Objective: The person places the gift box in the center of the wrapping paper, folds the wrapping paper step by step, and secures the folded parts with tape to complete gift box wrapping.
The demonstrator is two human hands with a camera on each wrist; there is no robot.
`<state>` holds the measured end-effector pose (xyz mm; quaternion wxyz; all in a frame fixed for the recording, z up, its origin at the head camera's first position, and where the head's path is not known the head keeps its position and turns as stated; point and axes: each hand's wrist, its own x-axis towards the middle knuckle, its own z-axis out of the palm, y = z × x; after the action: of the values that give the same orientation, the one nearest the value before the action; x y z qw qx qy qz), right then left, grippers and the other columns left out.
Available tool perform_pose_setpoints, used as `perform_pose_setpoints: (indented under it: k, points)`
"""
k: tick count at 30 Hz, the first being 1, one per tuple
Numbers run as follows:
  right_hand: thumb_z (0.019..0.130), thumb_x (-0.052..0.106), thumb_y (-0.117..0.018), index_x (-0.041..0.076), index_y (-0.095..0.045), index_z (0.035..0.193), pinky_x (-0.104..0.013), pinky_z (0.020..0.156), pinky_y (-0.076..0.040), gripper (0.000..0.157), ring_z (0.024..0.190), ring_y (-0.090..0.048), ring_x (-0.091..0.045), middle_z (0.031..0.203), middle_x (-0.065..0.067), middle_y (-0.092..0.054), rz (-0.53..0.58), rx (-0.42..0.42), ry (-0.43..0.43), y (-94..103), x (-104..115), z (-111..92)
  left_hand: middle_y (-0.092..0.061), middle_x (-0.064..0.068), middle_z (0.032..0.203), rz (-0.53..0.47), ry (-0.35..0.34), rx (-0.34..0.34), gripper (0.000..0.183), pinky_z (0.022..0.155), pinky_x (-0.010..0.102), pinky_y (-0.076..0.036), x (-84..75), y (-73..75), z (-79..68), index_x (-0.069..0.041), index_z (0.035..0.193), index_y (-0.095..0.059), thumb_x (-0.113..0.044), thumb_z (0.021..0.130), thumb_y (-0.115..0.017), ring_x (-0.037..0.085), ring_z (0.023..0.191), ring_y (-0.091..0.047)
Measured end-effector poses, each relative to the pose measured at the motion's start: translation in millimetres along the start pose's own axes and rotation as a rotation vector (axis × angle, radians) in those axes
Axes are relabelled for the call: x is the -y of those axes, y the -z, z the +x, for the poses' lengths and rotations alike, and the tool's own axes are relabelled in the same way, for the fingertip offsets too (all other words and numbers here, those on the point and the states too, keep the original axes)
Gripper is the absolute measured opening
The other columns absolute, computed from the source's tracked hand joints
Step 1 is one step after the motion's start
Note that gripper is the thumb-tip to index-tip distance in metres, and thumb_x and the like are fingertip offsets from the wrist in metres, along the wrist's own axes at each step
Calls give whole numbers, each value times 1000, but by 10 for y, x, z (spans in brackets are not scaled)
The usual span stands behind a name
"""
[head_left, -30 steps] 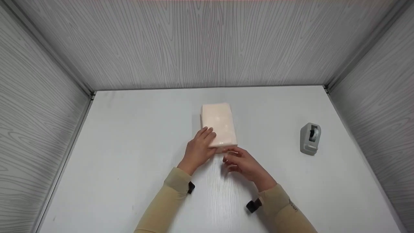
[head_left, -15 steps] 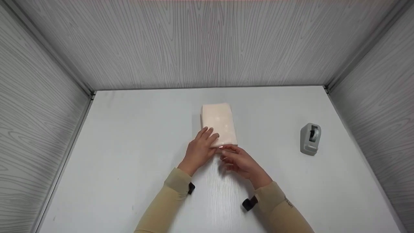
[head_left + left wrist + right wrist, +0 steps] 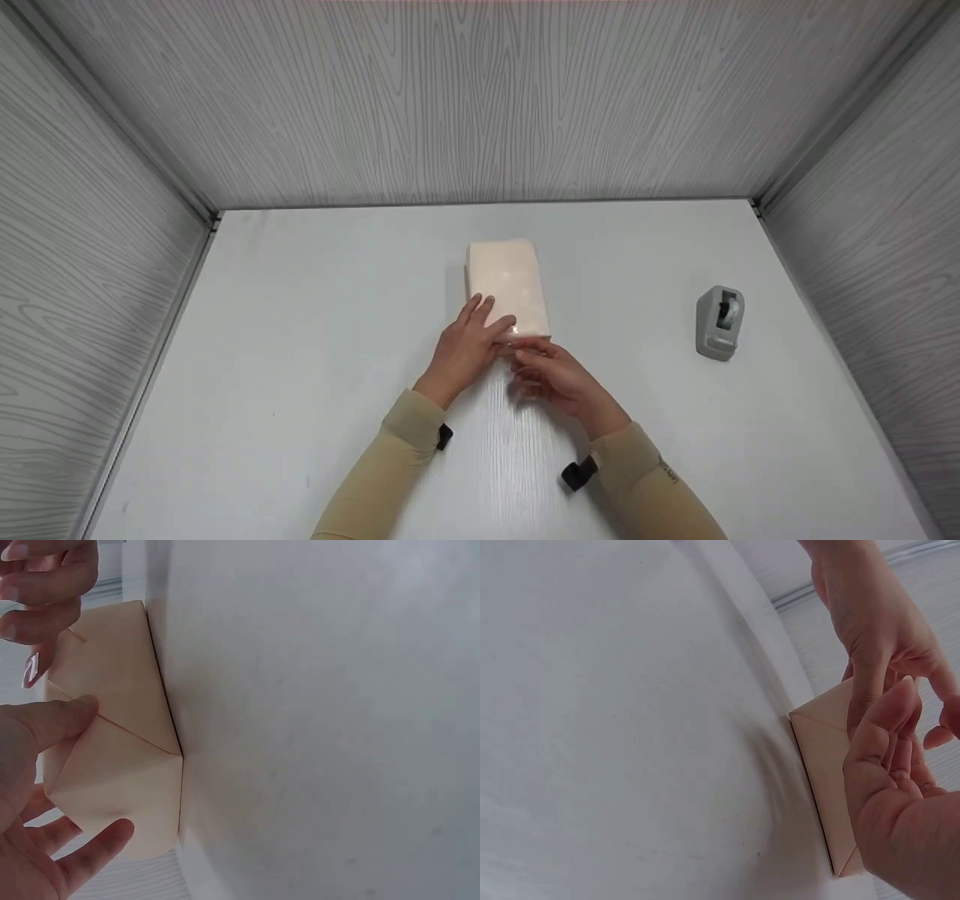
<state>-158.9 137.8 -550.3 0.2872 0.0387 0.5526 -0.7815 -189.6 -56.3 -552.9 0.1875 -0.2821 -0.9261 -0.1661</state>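
A peach paper-wrapped box (image 3: 507,277) lies on the white table, its near end folded into triangular flaps in the left wrist view. My left hand (image 3: 461,352) rests on its near left corner. The left thumb presses the folded flap (image 3: 124,682), while other fingers spread along the box's side and top. At the near end of the box, my right hand (image 3: 562,379) has its fingers curled, with thumb and index close together. A small shiny piece of clear tape (image 3: 31,670) shows at a right fingertip. The right palm hides part of that end in the right wrist view.
A grey tape dispenser (image 3: 720,322) with a roll in it stands on the right side of the table (image 3: 300,322). Grey wood-grain panels (image 3: 480,105) enclose the table at the back and both sides.
My right hand has shifted slightly left and closer to the box's near end. The left index finger has slid a little right over the top. The box has stayed in place.
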Motion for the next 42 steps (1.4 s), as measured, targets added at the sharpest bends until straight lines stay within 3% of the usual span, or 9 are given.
perform_pose_setpoints:
  k: [8,12,17,27,33,42]
  points:
    - [94,19,-67,7,-58,128,-31,63,-52,37,73,-62,-18,93,-8,-62,10,-2,4,-12,2,6,-52,20,138,-12,-5,-1,33,76,50,-55,-2,6,-14,-28,128,-59,-29,95,-65,39,133,-42]
    - [95,18,-67,4,-58,129,-31,62,-52,38,72,-62,-17,94,-8,-62,9,-7,0,-13,3,8,-52,21,137,-13,-10,-16,26,75,51,-56,0,-9,-11,-27,120,-63,-28,94,-66,41,132,-43]
    - [96,16,-63,-4,-55,126,-26,56,-47,37,63,-54,-13,82,-3,-57,16,-31,-7,-14,0,19,-54,21,135,-24,0,-24,23,76,52,-55,1,-17,-5,-24,114,-65,-27,91,-69,40,131,-44]
    - [92,15,-68,0,-67,95,-23,47,-32,15,52,-40,-11,62,0,-46,-1,-179,-50,-71,9,62,-52,20,138,-6,15,13,27,77,50,-56,-16,0,-1,-25,117,-65,-33,92,-68,39,133,-42]
    - [90,19,-70,2,-60,82,-24,45,-31,21,50,-39,-10,58,1,-43,-65,-259,-74,-112,22,101,-53,20,137,2,9,4,27,75,49,-56,-14,-7,7,-24,116,-65,-35,91,-69,39,133,-43]
    - [89,18,-70,8,-54,73,-25,43,-32,24,49,-39,-11,58,2,-41,-89,-305,-52,-130,-22,157,-53,20,136,8,7,-7,28,73,50,-56,-15,-6,3,-24,116,-66,-32,90,-72,39,132,-44]
